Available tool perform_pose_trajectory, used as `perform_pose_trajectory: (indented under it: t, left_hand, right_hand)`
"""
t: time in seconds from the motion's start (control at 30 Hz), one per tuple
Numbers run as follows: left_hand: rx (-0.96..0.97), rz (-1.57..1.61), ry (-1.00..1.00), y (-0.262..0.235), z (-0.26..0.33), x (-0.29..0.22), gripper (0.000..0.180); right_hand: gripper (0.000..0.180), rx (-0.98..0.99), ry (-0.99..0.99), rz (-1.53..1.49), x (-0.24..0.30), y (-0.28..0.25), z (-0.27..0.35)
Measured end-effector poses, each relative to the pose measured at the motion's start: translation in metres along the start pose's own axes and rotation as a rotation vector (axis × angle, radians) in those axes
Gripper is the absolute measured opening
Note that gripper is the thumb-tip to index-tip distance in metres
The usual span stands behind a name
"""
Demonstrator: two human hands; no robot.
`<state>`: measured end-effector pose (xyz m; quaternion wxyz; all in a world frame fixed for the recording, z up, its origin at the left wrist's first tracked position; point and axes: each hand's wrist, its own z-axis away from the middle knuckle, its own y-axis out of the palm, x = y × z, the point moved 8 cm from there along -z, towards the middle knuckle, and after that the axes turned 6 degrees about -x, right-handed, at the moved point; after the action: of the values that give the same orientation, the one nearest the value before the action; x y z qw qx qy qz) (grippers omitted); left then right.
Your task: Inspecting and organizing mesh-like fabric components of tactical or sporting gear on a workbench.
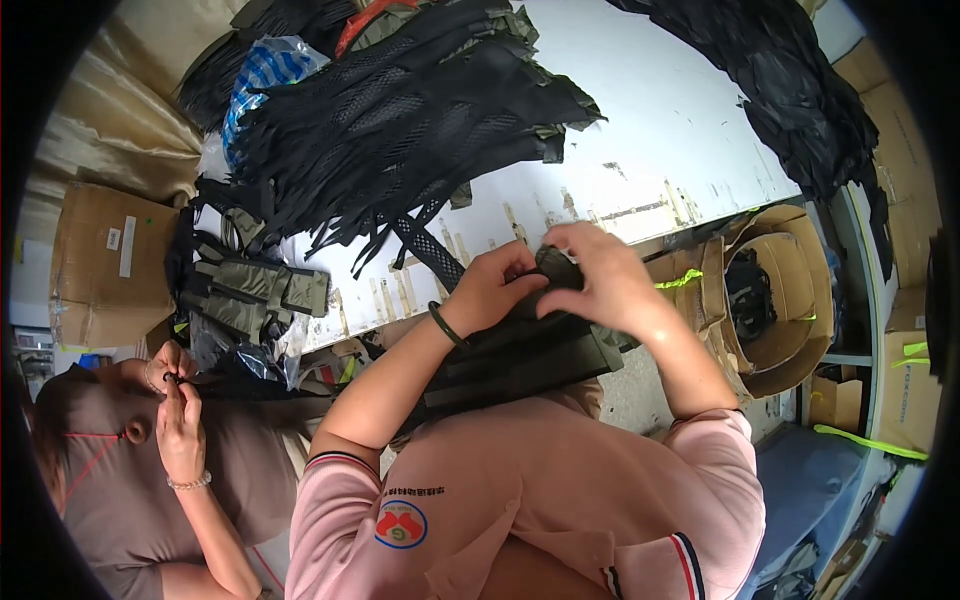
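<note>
A dark green and black fabric piece [530, 360], perhaps part of a bag or vest, lies across my lap at the table's near edge. My left hand [490, 285] is closed on its upper part, thumb and fingers pinched together. Facing it, my right hand [598, 280] curves round a bunched dark green end [560, 268] of the same piece, thumb below and fingers above. A black mesh strap [428, 250] runs from beside my left hand up toward the pile on the table. The fingers partly hide what lies between my hands.
A big heap of black mesh straps [400, 110] covers the white table [640, 130]. Green vest-like pieces [255, 295] lie at its left corner. To the right stands an opened cardboard box [790, 300] with dark items inside. At left, a co-worker's hands [178, 410] handle a small black thing.
</note>
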<state>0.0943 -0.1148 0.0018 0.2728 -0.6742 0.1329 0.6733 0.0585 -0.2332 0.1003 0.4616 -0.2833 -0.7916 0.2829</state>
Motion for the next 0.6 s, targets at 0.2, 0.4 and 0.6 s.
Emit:
perform_pose_trajectory:
  t: [0.2,0.4,0.6]
  left_hand:
    - [0.037,0.069,0.006,0.005,-0.001,-0.003,0.014]
    - [0.038,-0.114,0.051,0.007,0.005,-0.005,0.016]
    - [-0.073,-0.341,0.405,0.015,0.018,-0.043,0.017]
  right_hand:
    - [0.025,0.025,0.110,-0.145,-0.033,0.024,0.018]
    - [0.011,0.149,0.106,-0.109,-0.039,0.032,0.011]
    - [0.008,0.175,0.064,0.144,-0.027,0.032,0.003]
